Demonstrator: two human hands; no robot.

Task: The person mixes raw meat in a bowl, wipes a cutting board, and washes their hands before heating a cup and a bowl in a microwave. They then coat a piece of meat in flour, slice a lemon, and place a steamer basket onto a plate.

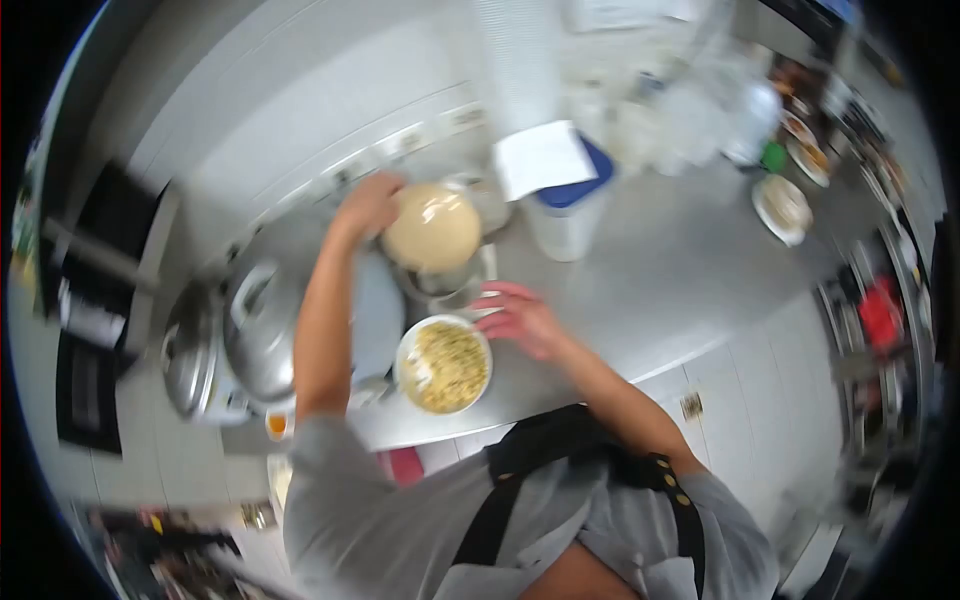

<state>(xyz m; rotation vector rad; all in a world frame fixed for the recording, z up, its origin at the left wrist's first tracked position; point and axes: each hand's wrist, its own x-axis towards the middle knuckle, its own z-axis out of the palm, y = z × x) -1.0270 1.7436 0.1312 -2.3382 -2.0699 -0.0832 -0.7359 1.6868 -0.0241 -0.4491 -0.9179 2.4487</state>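
Note:
My left hand grips the edge of a beige round bowl, held tilted over a metal container on the steel counter. My right hand rests with fingers apart beside the rim of a white bowl filled with yellowish food. It touches the counter next to the metal container and holds nothing that I can see. The frame is blurred.
A rice cooker with a shiny lid stands to the left. A white bucket with a blue lid and a paper sheet on top sits behind. Plates of food and clear containers crowd the far right.

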